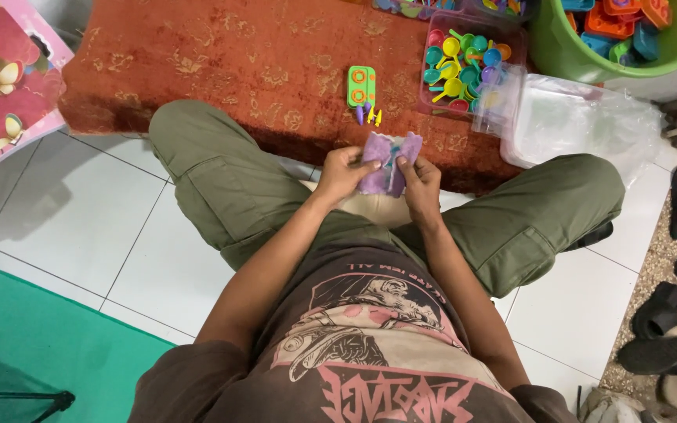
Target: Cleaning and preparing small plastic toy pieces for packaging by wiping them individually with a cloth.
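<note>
Person sits cross-legged on white tile, at the near edge of a red rug [221, 63]. Both hands are up in front of the lap, just over that edge.

Left hand [342, 174] pinches the left side of a small purple toy piece [385, 160], thumb on top. Right hand [421, 184] pinches its right side the same way. Both hands are closed on it, fingers narrow. The piece hangs between them, off the rug.

Handling, my read: thin, light, probably plastic or a soft sheet; it looks slightly folded or notched at the top with a bit of blue in the middle. No weight to fight. Hold it by the outer edges as now; squeezing the middle would likely bend it.

On the rug just beyond the hands: a green toy stove [361, 84] with two orange rings, and a few small utensils [369, 115] touching its near end. Toward the far right corner, a clear box of coloured spoons [464, 66], with a clear plastic bag [581, 117] beside it at the rug's right edge. A green bucket [566, 51] of toys is cut off at the top.

Hard to make out: the purple piece's exact shape and material, since fingers cover both sides. Shoes [667, 337] at right are partly cut off.
</note>
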